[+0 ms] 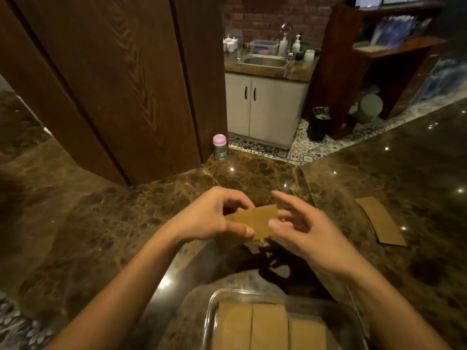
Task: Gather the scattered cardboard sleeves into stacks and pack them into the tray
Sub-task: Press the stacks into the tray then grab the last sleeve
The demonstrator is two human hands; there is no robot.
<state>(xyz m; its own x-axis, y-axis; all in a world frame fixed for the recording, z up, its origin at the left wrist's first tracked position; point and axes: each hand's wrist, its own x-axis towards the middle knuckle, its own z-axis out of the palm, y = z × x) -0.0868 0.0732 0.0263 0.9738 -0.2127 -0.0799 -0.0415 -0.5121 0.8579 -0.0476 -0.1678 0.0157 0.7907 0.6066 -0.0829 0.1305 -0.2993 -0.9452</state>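
Observation:
A brown cardboard sleeve (257,219) hangs above the marble counter between both hands. My left hand (214,218) pinches its left end between thumb and fingers. My right hand (300,223) is at its right end with fingers spread and the thumb touching the edge. Another flat sleeve (380,219) lies on the counter to the right. A clear tray (214,304) stands at the near edge and holds several stacked sleeves (267,327) side by side.
A pink-lidded small jar (219,146) stands at the counter's far edge beside a tall wooden panel (113,84). Beyond the counter are a sink cabinet (262,107), a black bin (319,123) and wooden shelves (379,54).

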